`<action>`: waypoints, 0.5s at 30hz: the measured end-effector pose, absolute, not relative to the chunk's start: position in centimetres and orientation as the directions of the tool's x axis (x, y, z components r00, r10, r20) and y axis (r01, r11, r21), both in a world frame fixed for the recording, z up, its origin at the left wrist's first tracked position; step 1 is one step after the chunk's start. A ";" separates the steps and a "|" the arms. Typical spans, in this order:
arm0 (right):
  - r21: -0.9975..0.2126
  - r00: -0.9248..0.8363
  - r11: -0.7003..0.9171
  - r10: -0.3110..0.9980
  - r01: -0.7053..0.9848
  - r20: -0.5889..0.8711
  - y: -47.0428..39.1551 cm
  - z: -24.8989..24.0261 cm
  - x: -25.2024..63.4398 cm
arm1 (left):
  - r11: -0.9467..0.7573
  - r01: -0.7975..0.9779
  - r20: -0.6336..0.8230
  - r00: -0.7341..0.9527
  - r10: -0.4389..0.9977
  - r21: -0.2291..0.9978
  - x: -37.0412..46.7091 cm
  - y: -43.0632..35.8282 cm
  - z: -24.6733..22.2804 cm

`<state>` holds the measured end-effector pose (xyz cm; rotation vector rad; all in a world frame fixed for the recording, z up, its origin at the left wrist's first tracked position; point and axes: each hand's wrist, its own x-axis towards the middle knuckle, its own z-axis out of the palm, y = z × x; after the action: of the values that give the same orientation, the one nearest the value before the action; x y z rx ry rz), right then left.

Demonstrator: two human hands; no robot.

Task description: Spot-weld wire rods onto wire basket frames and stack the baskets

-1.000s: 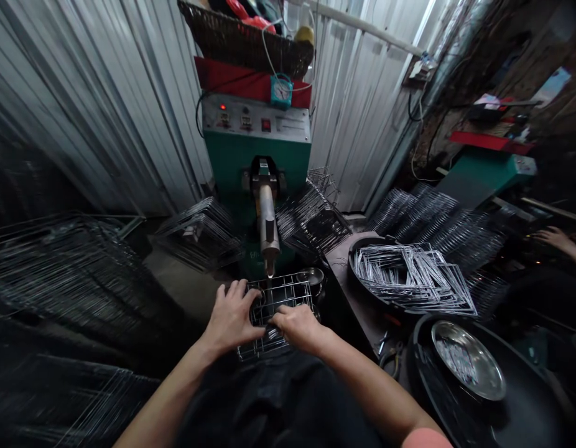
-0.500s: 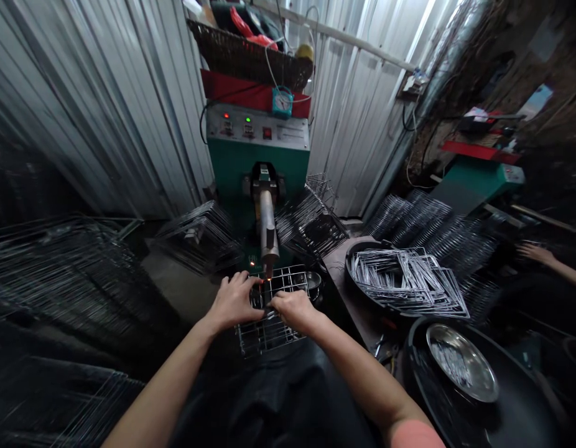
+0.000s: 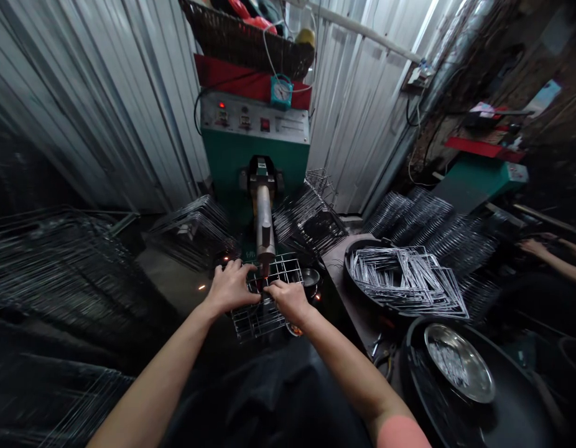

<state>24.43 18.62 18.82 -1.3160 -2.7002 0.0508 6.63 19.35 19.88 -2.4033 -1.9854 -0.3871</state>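
Observation:
A wire rack (image 3: 264,322) lies under the metal arm (image 3: 264,218) of a green machine (image 3: 253,146), whose tip meets the wires between my hands. My left hand (image 3: 231,287) grips the rack's left part, thumb and fingers around the wires. On the right of the tip, my right hand (image 3: 288,300) is closed at the rack, its fingers pinched; any small piece in them is too small to make out. Sparks glow near the tip and to both sides. A metal bowl (image 3: 310,277) sits just beyond my right hand.
Wire frames fill a black pan (image 3: 351,274) on the right. Nearer stands a large black basin (image 3: 516,379) with a steel bowl (image 3: 486,379) of small wires. Wire racks (image 3: 195,233) are stacked left of the machine. At the far right, another person's hands (image 3: 535,247) show.
The rack and both hands appear slightly higher and further left, as the view has shifted. More sparks have scattered, and the green light on the machine's panel has gone off.

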 end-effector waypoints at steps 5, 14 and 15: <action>-0.175 -0.437 0.459 0.886 0.871 0.154 18.6 18.8 25.8 | -0.200 0.970 0.199 0.171 0.965 0.137 6.4 19.7 19.9; -0.200 -0.389 0.427 0.899 0.882 0.202 22.3 18.8 24.5 | -0.135 0.968 0.097 0.117 0.988 0.213 5.6 22.9 20.2; -0.253 -0.371 0.423 0.900 0.870 0.228 22.4 18.6 24.5 | -0.137 0.966 0.092 0.119 0.989 0.221 5.7 23.1 20.2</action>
<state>24.54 22.45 18.59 -1.5227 -2.3529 0.1281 5.66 23.07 20.24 -2.4265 -2.1294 -0.3524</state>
